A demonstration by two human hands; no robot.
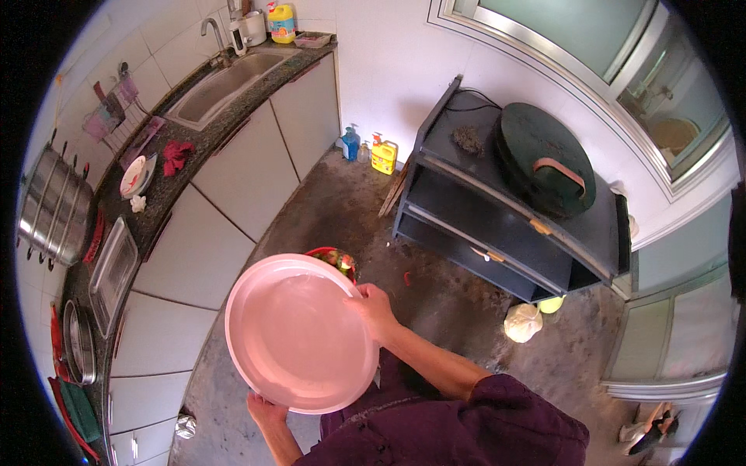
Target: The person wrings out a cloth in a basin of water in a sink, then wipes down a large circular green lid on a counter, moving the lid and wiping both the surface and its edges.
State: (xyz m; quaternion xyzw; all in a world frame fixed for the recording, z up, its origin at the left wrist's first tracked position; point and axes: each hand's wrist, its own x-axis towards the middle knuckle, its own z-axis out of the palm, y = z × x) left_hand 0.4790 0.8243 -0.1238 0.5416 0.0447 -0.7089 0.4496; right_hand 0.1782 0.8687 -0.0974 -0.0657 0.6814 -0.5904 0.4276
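Observation:
A round pink plastic basin (pixel 300 338) is held between both my hands, over the floor beside the cabinets. My right hand (pixel 373 311) grips its far right rim, thumb on the inside. At the near left edge, my left hand (pixel 267 406) supports the rim from below, its fingers partly hidden by the basin. The inside has a glossy look and may hold some water; I cannot tell for sure. Behind the basin, partly covered by it, a red container (pixel 335 259) with vegetable scraps stands on the floor.
A stone counter (pixel 213 110) with a steel sink (pixel 233 87) curves along the left. On it lie a red cloth (pixel 176 157), a bowl (pixel 134 176) and a clear tray (pixel 114 276). A dark shelf unit (pixel 484 192) carries a round lidded griddle (pixel 548 157). Soap bottles (pixel 383 156) stand by the wall.

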